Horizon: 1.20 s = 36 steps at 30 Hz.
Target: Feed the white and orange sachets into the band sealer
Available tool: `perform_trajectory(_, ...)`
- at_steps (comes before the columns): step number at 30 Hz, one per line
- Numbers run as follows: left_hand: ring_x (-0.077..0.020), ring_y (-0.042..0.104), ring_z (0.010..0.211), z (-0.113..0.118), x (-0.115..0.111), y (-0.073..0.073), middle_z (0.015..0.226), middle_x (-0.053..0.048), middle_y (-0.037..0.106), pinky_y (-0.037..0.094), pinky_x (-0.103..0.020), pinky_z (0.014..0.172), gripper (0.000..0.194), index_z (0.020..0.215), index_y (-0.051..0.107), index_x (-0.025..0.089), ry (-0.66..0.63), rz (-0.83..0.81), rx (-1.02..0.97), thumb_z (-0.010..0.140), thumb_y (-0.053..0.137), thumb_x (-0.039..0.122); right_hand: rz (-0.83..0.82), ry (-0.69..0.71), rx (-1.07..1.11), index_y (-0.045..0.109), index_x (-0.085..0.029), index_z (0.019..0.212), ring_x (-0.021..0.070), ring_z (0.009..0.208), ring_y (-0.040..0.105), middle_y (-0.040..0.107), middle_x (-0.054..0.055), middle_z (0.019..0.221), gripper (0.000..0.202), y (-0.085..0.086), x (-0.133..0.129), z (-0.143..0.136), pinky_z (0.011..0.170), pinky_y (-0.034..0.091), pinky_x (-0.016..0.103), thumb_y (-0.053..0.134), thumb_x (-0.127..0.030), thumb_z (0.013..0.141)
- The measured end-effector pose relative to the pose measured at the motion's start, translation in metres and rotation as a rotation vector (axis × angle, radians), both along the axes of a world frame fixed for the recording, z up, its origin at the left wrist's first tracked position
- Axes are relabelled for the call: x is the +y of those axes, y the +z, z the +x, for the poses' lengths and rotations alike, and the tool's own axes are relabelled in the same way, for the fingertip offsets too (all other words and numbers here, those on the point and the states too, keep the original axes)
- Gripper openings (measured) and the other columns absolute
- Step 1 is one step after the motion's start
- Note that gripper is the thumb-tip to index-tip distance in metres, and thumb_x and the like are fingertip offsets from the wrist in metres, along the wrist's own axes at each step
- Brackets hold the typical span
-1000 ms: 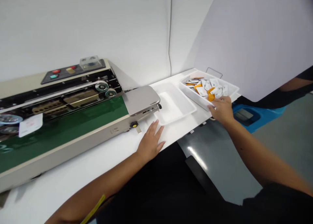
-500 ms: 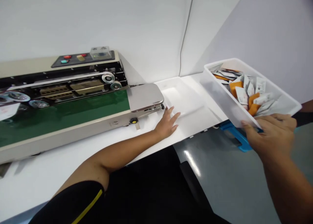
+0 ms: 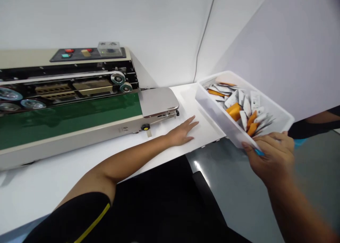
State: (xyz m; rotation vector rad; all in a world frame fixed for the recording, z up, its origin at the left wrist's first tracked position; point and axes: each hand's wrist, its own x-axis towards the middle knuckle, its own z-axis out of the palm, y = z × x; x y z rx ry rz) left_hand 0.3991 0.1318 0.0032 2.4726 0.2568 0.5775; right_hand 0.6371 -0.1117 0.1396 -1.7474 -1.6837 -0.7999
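Note:
My right hand [image 3: 273, 156] grips the near rim of a white translucent plastic bin [image 3: 220, 120], thumb on the outside wall. The bin is tilted, its left part above the right end of the white table [image 3: 159, 152], its near corner past the edge. Inside lie several small packets [image 3: 245, 110], white-grey and orange, in a loose heap. My left hand [image 3: 182, 132] is open with fingers spread, low at the tabletop and holding nothing. It is between the bin and the rounded metal end plate [image 3: 159, 103] of a band sealing machine [image 3: 87, 120].
The machine's green conveyor belt [image 3: 106, 112] runs along the table, with rollers and a control panel [image 3: 87, 54] above it. A grey cable [image 3: 205, 34] hangs down the wall. A black chair [image 3: 207, 193] stands by the table; a person's arm [image 3: 316, 124] shows at right.
The bin in my right hand has moved left, farther over the table's right end. My left hand stays low at the table with its fingers spread. The view has shifted slightly.

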Motion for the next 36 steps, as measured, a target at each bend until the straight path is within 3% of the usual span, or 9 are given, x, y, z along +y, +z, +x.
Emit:
perform_trajectory(5, -0.0274, 0.039, 0.156, -0.094, -0.027, 0.000, 0.169, -0.013, 0.038, 0.043, -0.049, 0.125, 0.060, 0.162, 0.039, 0.026, -0.073, 0.132, -0.064, 0.105, 0.058, 0.031, -0.111, 0.100, -0.039, 0.064, -0.022, 0.072, 0.0223, 0.082, 0.061, 0.070, 0.002, 0.072, 0.024, -0.007, -0.017, -0.030, 0.113, 0.039, 0.053, 0.069, -0.026, 0.095)
perform_trajectory(10, -0.0245, 0.061, 0.139, -0.139, -0.030, 0.010, 0.150, -0.012, 0.063, 0.056, -0.044, 0.113, 0.045, 0.150, 0.055, 0.025, 0.049, 0.220, -0.125, 0.105, 0.058, 0.026, -0.199, 0.136, 0.013, 0.064, -0.023, 0.072, 0.0227, 0.084, 0.061, 0.069, 0.002, 0.074, 0.024, -0.015, -0.046, -0.059, 0.116, 0.038, 0.054, 0.068, -0.026, 0.095)
perform_trajectory(17, -0.0233, 0.073, 0.117, -0.153, -0.020, 0.016, 0.127, -0.011, 0.076, 0.060, -0.042, 0.105, 0.030, 0.130, 0.069, 0.021, 0.242, 0.227, -0.244, 0.103, 0.058, 0.026, -0.234, 0.164, 0.095, 0.062, -0.023, 0.076, 0.0234, 0.084, 0.059, 0.067, 0.002, 0.073, 0.020, -0.032, -0.067, -0.090, 0.111, 0.043, 0.051, 0.069, -0.019, 0.094)
perform_trajectory(25, -0.0218, 0.076, 0.105, -0.170, -0.025, 0.019, 0.115, -0.009, 0.079, 0.062, -0.040, 0.098, 0.022, 0.119, 0.072, 0.021, 0.245, 0.283, -0.305, 0.101, 0.061, 0.021, -0.197, 0.145, 0.087, 0.059, -0.023, 0.072, 0.0227, 0.086, 0.056, 0.067, 0.002, 0.073, 0.025, -0.060, -0.063, -0.105, 0.111, 0.041, 0.049, 0.070, -0.019, 0.094)
perform_trajectory(36, -0.0218, 0.077, 0.101, -0.167, -0.027, 0.027, 0.113, -0.009, 0.079, 0.063, -0.038, 0.091, 0.025, 0.120, 0.070, 0.022, 0.155, 0.314, -0.321, 0.098, 0.061, 0.013, -0.183, 0.099, 0.145, 0.062, -0.022, 0.070, 0.0218, 0.085, 0.054, 0.068, 0.002, 0.077, 0.026, -0.091, -0.040, -0.115, 0.112, 0.040, 0.049, 0.067, -0.021, 0.096)
